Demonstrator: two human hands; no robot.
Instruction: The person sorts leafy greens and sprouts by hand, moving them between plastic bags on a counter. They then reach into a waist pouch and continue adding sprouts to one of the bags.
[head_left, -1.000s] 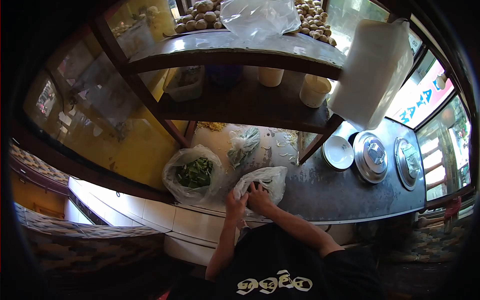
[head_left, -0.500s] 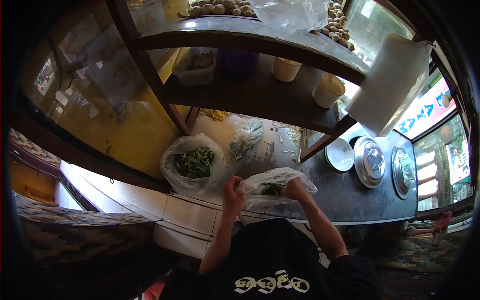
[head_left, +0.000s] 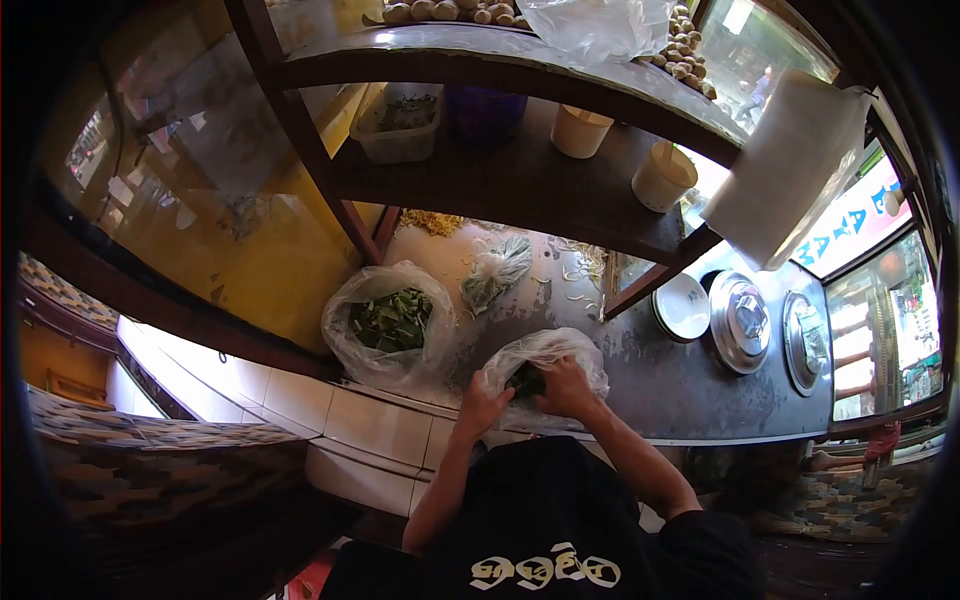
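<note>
Both hands are at a clear plastic bag (head_left: 575, 345) near the front edge of the metal counter. My left hand (head_left: 484, 404) is closed on the bag's left rim. My right hand (head_left: 568, 390) grips the bag at its near right side, with its fingertips partly hidden in the plastic. Dark green leaves (head_left: 526, 379) show inside, between the hands. To the left stands a larger open plastic bag (head_left: 338, 325) full of cut green leaves (head_left: 392, 320). Behind lies a small tied bag of greens (head_left: 495, 275).
Stacked white plates (head_left: 682, 307) and lidded metal pots (head_left: 740, 322) stand to the right. A wooden shelf (head_left: 480, 190) overhangs the counter, holding plastic tubs (head_left: 664, 178). Yellow shreds (head_left: 432, 222) lie at the back. White plastic sheets (head_left: 790, 165) hang at upper right.
The bag in my hands has gone from stretched sideways to a rounder, more upright shape. My right hand has moved left, closer to my left hand, which has shifted slightly right and down.
</note>
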